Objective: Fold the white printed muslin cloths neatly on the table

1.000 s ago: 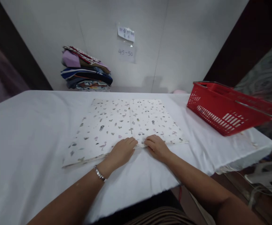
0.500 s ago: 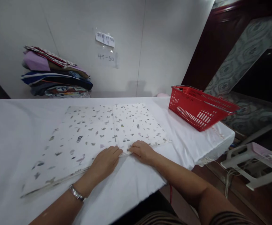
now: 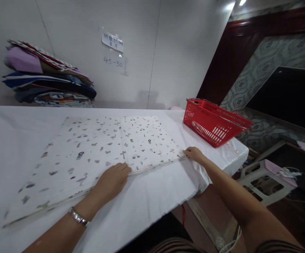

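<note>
A white cloth (image 3: 94, 151) printed with small animals, plants and rainbows lies on the table, its right part folded over into a second layer. My left hand (image 3: 114, 177), with a silver bracelet at the wrist, is closed on the cloth's front edge where the folded layer begins. At the front right corner, my right hand (image 3: 193, 154) pinches the edge of the folded layer between thumb and fingers. The undersides of both grips are hidden.
The table has a white covering (image 3: 152, 200). A stack of folded fabrics (image 3: 49, 77) stands at the back left against the wall. On the right is a red plastic basket (image 3: 212, 121). A stool (image 3: 268, 179) stands on the floor beyond the table.
My right hand has slid right along the front edge, from beside my left hand to the cloth's right corner. My left hand stays at the middle of the edge. The view has shifted slightly right.
</note>
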